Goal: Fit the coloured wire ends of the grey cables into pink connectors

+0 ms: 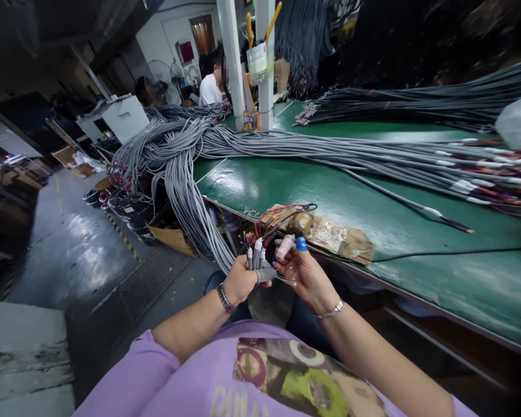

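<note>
My left hand (245, 282) is wrapped round a bunch of grey cables (256, 255), whose white-taped ends point up with thin coloured wires showing. Close beside it, my right hand (301, 269) is closed, with its fingers bent near the coloured wires (286, 280) that stick out to the right of the bunch. Coverings wrap several of its fingers, one of them blue. Whatever lies between those fingertips is too small to make out. Just beyond both hands, a tape-wrapped cardboard piece (336, 236) lies at the table's edge, with red and black wires by it.
Long grey cables (321, 146) run across the green table (373, 200) and hang over its left edge. Dark cables (395, 104) lie farther back. White posts (264, 104) rise from the table. A person in white (211, 88) is in the background. An open carton (171, 236) stands below left.
</note>
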### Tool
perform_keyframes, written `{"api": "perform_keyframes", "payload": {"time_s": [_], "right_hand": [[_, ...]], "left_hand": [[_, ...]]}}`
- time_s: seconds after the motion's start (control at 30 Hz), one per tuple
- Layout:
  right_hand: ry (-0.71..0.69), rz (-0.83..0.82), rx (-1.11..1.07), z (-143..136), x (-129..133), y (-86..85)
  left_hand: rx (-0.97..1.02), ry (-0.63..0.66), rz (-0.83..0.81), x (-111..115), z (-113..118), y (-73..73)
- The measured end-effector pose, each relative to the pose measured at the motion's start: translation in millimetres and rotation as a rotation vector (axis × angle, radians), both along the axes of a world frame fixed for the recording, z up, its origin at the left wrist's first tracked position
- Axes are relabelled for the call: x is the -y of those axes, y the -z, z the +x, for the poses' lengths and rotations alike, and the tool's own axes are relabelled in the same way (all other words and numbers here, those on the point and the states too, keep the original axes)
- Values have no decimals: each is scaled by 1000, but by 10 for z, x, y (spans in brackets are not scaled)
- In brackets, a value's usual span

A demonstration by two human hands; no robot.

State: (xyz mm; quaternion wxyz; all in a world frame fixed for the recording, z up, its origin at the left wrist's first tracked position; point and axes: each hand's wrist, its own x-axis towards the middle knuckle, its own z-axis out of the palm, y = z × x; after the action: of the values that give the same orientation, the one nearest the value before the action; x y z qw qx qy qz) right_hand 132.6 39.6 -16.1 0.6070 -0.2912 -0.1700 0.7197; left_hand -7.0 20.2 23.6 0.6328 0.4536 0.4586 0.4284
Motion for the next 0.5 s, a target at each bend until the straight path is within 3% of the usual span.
{"api": "perform_keyframes", "payload": {"time_s": [0.17, 0.5], "right_hand": [[-100, -23, -15, 42, 37, -65], [-51, 2, 116, 60, 28, -57]], "left_hand": [[17, -41, 32, 97, -68, -11], [45, -178, 191, 131, -31, 166]]}}
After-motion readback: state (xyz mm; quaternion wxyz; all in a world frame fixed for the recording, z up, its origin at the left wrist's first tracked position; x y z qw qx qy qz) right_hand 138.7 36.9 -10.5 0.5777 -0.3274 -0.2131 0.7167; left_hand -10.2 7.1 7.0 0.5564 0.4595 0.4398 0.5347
